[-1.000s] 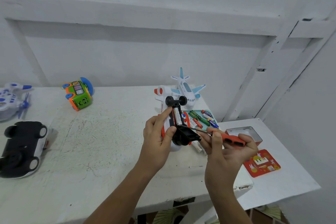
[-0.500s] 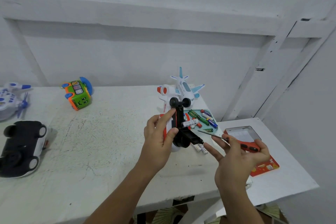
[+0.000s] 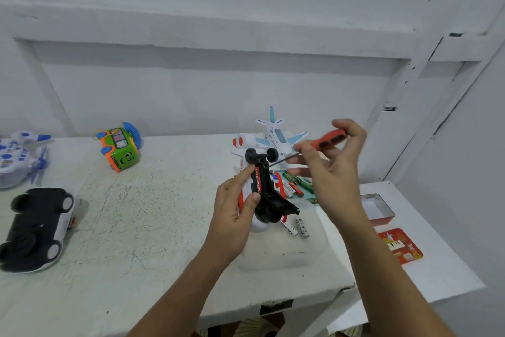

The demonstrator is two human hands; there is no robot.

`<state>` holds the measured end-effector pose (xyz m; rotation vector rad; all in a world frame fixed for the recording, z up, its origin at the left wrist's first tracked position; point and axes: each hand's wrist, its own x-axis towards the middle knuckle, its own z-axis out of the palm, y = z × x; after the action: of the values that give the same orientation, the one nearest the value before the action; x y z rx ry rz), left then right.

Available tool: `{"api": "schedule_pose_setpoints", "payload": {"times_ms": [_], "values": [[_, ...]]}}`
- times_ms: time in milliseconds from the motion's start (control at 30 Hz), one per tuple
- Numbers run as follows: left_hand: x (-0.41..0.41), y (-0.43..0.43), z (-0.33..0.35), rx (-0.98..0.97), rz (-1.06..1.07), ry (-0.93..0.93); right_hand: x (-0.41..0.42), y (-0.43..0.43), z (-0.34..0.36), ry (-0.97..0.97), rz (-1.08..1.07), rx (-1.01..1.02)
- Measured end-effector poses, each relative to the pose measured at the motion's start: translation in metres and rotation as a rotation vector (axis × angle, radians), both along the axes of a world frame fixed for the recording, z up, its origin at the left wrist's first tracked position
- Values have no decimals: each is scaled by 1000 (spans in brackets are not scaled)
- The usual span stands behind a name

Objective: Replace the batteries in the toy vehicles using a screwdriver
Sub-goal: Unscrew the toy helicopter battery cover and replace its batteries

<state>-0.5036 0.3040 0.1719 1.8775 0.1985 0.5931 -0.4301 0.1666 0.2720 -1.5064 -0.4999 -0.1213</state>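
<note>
Toy plane (image 3: pixel 264 172): the orange-and-white model is being held upside down above the white table (image 3: pixel 142 227), with its black underside and wheels facing up toward the camera.
Left hand (image 3: pixel 235 208): it is gripping the plane's body, fingers curling round it, index finger lying along the black underside and thumb pressing beside the lower wheels.
Battery bay: a red-labelled battery (image 3: pixel 258 184) seems to be sitting in the underside, just beside the index finger.
Right hand (image 3: pixel 336 170): it is holding the screwdriver (image 3: pixel 332 140) up beside the plane, thumb and upper fingers clamping the orange handle while the lower fingers are spreading loosely apart.
Screwdriver shaft: it is pointing down and left toward the plane's upper pair of wheels; whether the tip is touching cannot be told.
Loose batteries: two white ones (image 3: pixel 296 228) are lying on the table just below the plane, and green and red ones (image 3: pixel 296 185) are lying behind it.
Other toys: a white-and-blue plane (image 3: pixel 278 137) is standing behind the hands, a green-and-orange vehicle (image 3: pixel 120 149) is resting farther left, and a black-and-white car (image 3: pixel 38 227) is lying overturned near the left edge.
Tin box (image 3: pixel 378 209): it is sitting open on the lower side table, its red lid (image 3: pixel 400 246) lying near it.
</note>
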Motion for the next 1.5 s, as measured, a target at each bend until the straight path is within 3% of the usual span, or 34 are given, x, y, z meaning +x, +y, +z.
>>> {"api": "schedule_pose_setpoints", "payload": {"times_ms": [133, 367, 500, 767, 933, 1100, 1267, 1500], "values": [[0, 2, 3, -18, 27, -24, 6, 13, -1, -310, 29, -219], [1, 4, 9, -100, 11, -38, 11, 20, -7, -464, 86, -239], [3, 6, 12, -83, 8, -11, 15, 22, -4, -420, 77, -192], [5, 7, 10, -66, -4, 14, 35, 21, 18, -29, 98, -49], [8, 7, 10, -59, -11, 14, 40, 16, 19, 70, 107, -56], [11, 7, 6, -19, -24, 44, 42, 10, 10, -25, -11, -91], [10, 7, 5, 70, -48, 59, 36, 12, -10, -149, 68, -256], [15, 6, 0, 175, -61, 95, 31, 7, -30, -82, 145, -289]]}}
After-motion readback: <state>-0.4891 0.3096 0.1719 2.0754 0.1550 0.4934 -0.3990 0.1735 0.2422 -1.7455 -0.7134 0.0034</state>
